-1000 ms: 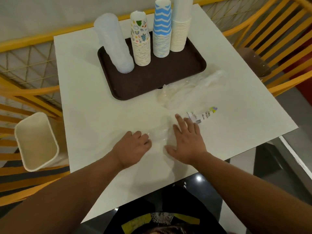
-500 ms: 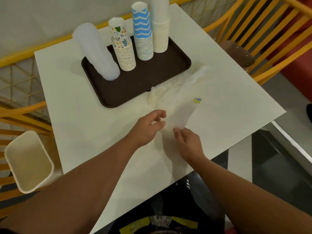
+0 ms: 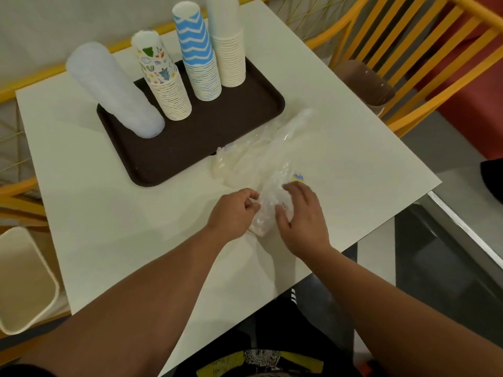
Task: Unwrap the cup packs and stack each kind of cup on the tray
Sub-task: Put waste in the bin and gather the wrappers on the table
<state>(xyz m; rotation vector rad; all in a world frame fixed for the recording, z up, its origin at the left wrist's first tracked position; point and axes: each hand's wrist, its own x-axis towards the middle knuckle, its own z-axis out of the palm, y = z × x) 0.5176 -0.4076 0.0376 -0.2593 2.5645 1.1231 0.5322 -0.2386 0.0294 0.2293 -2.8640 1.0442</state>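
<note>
Bench (image 3: pixel 109 219): white, square top; carries the tray and loose wrappers.
Tray (image 3: pixel 206 137): dark brown, rectangular, at the far middle of the bench; four stacks stand on it in a row, all rim-down.
Clear plastic cups (image 3: pixel 114 91): tall frosted stack at the tray's left end, leaning left.
Patterned cups (image 3: pixel 163 80): white paper with small coloured drawings, just right of the clear stack.
Blue zigzag cups (image 3: pixel 198 53): blue and white chevron print, next along.
Plain white cups (image 3: pixel 230 42): rightmost stack, top cut off by the frame edge.
Empty wrappers (image 3: pixel 261 148): crumpled clear plastic lying on the bench off the tray's near right corner, one end touching the tray rim.
Held wrapper (image 3: pixel 269 205): clear plastic bunched between both hands, near the bench's front edge; a small blue and yellow label shows at its far end.
Left hand (image 3: pixel 234 213): fingers curled, pinching the wrapper's left side.
Right hand (image 3: pixel 302 210): fingers bent over the wrapper's right side, thumb pressed against it, gripping.
Bin (image 3: pixel 24 281): cream, rectangular, on the floor left of the bench.
Chairs (image 3: pixel 408 50): yellow slatted, beyond the right side of the bench.
</note>
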